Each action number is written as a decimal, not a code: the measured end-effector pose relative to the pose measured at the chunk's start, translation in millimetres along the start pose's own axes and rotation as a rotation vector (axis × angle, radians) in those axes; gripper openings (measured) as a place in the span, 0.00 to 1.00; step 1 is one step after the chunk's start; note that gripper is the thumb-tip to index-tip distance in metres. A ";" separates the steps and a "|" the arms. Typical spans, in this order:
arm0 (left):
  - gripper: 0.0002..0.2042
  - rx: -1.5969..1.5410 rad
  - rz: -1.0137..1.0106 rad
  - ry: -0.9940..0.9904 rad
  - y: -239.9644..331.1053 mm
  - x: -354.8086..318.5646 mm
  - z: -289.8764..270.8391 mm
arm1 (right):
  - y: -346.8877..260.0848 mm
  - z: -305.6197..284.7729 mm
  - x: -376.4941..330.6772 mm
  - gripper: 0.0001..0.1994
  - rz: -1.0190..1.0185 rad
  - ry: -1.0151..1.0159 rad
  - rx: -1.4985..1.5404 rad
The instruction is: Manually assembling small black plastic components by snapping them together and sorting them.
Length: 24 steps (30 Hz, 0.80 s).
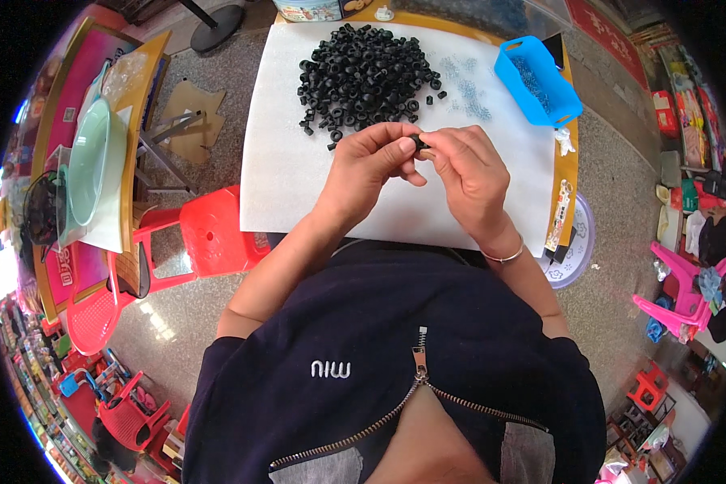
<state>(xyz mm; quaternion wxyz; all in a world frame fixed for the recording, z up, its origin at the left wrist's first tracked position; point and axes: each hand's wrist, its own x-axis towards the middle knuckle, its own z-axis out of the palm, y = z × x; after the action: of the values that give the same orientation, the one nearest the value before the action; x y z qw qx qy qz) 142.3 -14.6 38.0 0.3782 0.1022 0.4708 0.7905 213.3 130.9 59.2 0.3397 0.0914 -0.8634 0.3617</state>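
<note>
Two hands, left point(371, 161) and right point(468, 173), pinch one black ring point(419, 143) together above the white sheet's point(290, 177) middle; ring pile point(363, 77) near its far edge, blue bin point(538, 81) at its far right corner.

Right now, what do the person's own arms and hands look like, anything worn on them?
Both forearms are bare, coming up from the lower edge. The left hand wears nothing that shows. The right hand has a thin metal bangle around its wrist. The sleeves of a dark navy top with a metal zip end at the upper arms. No gloves, rings or watch can be made out.
</note>
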 end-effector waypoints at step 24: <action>0.13 0.187 -0.137 -0.019 -9.7 9.7 -18.0 | 14.5 9.6 -15.2 0.12 0.280 -0.174 0.221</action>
<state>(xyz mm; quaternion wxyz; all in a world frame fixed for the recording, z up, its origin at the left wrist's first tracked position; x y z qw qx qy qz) 131.1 -17.3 18.5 0.4243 0.1119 0.5448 0.7146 213.8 133.4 36.2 0.1979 0.0383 -0.8488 0.4888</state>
